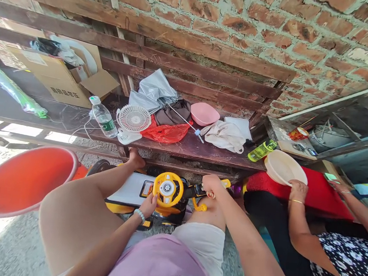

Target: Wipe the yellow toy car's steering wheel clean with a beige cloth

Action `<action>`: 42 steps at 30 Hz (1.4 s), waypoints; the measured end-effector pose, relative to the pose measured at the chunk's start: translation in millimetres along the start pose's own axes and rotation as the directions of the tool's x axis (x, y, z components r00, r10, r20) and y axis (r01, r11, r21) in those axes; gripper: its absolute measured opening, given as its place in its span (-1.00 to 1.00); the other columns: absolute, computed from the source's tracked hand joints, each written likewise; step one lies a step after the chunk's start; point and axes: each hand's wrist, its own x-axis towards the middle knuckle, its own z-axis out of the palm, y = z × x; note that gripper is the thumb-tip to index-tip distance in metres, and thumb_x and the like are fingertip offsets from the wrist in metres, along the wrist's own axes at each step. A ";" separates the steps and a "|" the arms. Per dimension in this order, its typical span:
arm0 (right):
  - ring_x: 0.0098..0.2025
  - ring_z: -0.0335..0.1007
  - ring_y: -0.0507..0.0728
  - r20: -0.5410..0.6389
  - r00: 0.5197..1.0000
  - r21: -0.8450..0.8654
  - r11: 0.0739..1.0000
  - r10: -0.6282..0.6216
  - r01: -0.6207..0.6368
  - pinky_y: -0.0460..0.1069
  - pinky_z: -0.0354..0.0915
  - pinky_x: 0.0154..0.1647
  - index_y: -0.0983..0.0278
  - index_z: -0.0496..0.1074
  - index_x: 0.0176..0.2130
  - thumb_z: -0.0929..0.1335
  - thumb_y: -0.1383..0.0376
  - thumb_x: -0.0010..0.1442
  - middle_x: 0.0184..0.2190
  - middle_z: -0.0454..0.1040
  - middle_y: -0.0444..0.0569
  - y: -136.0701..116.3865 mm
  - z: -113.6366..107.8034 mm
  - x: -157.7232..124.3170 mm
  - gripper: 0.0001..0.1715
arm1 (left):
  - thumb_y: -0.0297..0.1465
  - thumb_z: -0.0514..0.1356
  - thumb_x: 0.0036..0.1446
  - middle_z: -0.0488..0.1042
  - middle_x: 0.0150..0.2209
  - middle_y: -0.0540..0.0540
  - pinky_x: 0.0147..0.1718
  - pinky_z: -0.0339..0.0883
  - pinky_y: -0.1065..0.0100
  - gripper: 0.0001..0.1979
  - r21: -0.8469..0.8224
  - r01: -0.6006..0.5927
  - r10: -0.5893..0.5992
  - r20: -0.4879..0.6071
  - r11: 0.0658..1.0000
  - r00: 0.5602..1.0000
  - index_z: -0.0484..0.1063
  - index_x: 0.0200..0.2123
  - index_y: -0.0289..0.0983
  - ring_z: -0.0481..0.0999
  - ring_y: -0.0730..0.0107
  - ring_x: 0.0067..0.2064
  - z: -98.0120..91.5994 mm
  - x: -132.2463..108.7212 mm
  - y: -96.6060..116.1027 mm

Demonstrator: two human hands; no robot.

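Between my legs is a ride-on toy car [123,188] with a white body and yellow and black parts. My left hand [148,205], a beaded bracelet on its wrist, is closed at the lower left rim of its yellow steering wheel [181,190]. Over my right knee, my right hand [211,185] is closed around the toy's black and yellow arm [195,190]; the grip itself is partly hidden. A yellow hooked piece [200,207] hangs just below that hand.
On the dark bench [183,148] are a water bottle [104,117], white fan [135,119], silver umbrella [158,90], red bag [168,132], pink basin [205,114] and carton [62,80]. An orange tub [27,179] stands left. At right, another person's hand [298,190] holds a cream basin [285,167].
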 end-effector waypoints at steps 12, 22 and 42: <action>0.05 0.51 0.14 -0.273 0.961 0.337 0.931 -0.046 0.140 -0.04 0.36 0.08 0.13 0.56 0.11 0.31 0.36 0.24 0.13 0.50 -0.02 69.1 1.4 -21.3 -0.52 | -0.27 0.10 0.31 0.55 -0.42 -0.10 -0.25 0.46 0.27 -0.80 0.004 0.014 -0.014 0.023 1.000 1.000 0.34 -0.33 -0.23 0.64 0.19 -0.30 -2.1 0.0 -1.7; 0.00 0.48 0.18 -0.148 0.931 0.087 0.943 0.332 -0.322 0.05 0.36 0.00 0.10 0.38 0.26 0.27 0.19 0.36 0.22 0.26 0.13 94.2 47.4 -17.8 -0.49 | -0.18 0.19 0.27 0.57 -0.42 -0.11 -0.27 0.47 0.27 -0.75 -0.006 0.023 -0.023 0.029 1.000 0.999 0.35 -0.34 -0.23 0.66 0.15 -0.30 -1.6 1.0 -5.7; 0.16 0.45 0.30 -0.052 0.901 0.090 0.901 0.430 -0.425 0.12 0.36 0.08 0.31 0.30 0.34 0.18 0.37 0.37 0.23 0.30 0.34 69.0 81.0 -24.9 -0.40 | -0.32 0.06 0.36 0.58 -0.38 -0.12 -0.27 0.47 0.30 -0.82 -0.008 0.028 -0.027 0.053 1.000 0.998 0.37 -0.29 -0.24 0.66 0.19 -0.29 -1.4 0.9 -2.8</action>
